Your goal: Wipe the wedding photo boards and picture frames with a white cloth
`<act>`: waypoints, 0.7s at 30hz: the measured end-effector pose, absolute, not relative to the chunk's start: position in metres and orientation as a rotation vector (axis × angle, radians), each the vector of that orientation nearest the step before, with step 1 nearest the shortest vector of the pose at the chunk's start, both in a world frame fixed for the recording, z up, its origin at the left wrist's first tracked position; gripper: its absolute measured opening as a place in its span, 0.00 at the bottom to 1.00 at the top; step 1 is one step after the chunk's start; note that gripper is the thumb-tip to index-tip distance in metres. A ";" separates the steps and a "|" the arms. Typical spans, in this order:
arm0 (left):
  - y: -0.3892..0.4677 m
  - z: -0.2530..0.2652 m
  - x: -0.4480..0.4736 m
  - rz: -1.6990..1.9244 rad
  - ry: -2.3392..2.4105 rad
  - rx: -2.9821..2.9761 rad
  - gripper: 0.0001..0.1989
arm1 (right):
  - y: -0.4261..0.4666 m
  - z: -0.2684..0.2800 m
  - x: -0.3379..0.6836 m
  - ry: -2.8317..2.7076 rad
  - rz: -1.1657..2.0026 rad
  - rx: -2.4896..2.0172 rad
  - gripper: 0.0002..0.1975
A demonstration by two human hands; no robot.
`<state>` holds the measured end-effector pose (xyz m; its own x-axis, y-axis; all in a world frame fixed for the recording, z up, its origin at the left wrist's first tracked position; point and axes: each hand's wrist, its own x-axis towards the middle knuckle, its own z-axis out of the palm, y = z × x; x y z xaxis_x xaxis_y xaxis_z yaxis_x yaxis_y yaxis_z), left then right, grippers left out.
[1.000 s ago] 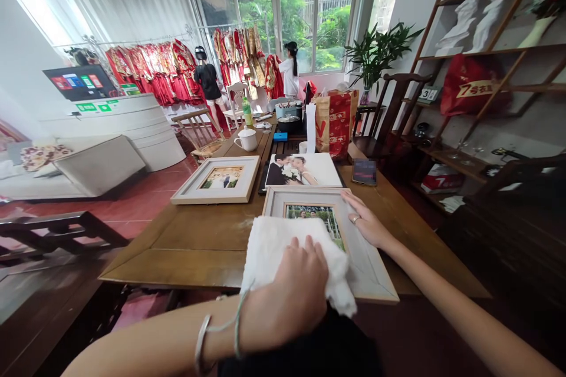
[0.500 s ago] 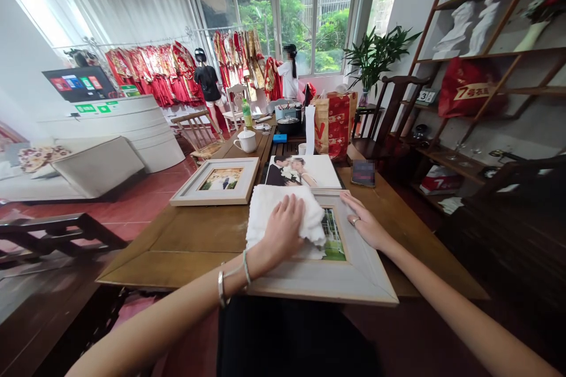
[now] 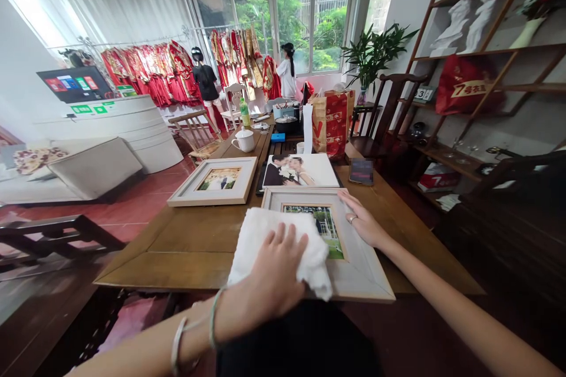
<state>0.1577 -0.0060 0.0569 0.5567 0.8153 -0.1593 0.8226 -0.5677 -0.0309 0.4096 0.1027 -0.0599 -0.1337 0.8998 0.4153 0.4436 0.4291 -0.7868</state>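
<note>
My left hand (image 3: 278,274) lies with its fingers spread and flat on a folded white towel (image 3: 265,230), pressing it onto a picture frame (image 3: 367,271). The towel covers the left and lower left of the frame and hangs over its near edge. A framed outdoor photo (image 3: 338,241) with greenery shows beside the towel. At the frame's right side rests my right hand (image 3: 362,221), fingers stretched out along the border, with a ring on one of them. The frame lies flat on a wooden table (image 3: 177,247).
A second picture frame (image 3: 212,203) lies to the left. Behind are a wedding photo panel (image 3: 318,171), a phone (image 3: 361,172), a lidded white cup (image 3: 244,140), a green bottle (image 3: 244,112) and a red-patterned paper bag (image 3: 333,123). Two people stand by garment racks far off.
My left hand has moved toward me with the towel, uncovering the frame's upper left part and more of the photo. My right hand keeps its place on the frame.
</note>
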 end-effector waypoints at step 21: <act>0.093 0.035 0.156 0.171 1.596 2.798 0.37 | 0.102 -0.060 0.412 -1.787 0.650 -1.191 0.33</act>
